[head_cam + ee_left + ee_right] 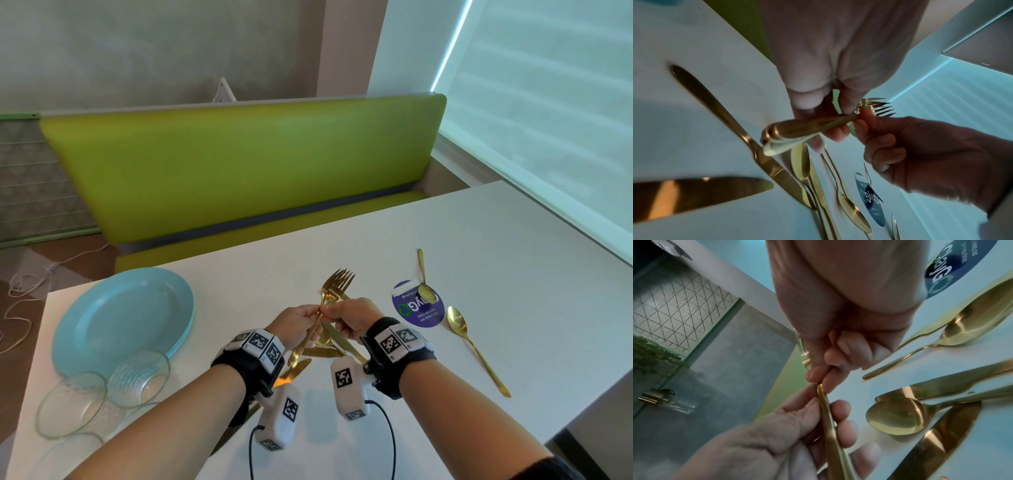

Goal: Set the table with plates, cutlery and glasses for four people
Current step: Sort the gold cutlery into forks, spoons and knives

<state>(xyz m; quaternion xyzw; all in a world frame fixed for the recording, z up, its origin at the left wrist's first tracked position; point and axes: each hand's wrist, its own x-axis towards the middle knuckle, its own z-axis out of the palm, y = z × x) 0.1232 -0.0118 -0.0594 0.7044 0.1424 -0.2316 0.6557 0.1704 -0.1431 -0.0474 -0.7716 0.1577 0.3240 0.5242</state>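
Both hands hold a bunch of gold forks (pixel 337 284) above the white table (pixel 479 240), tines pointing away. My left hand (pixel 301 323) grips the handles (pixel 807 126), and my right hand (pixel 346 317) pinches the necks just below the tines (pixel 821 391). Under the hands lie gold knives (pixel 701 193) and spoons (pixel 898 416) in a loose pile. Two more gold spoons (pixel 474 346) lie to the right. A stack of light blue plates (pixel 123 318) sits at the left, with two clear glass bowls (pixel 102 394) in front of it.
A round blue sticker (pixel 416 310) is on the table under one spoon's bowl (pixel 427 294). A green bench seat (pixel 239 164) runs along the far table edge. A window blind is at the right. Cables lie on the floor at the left.
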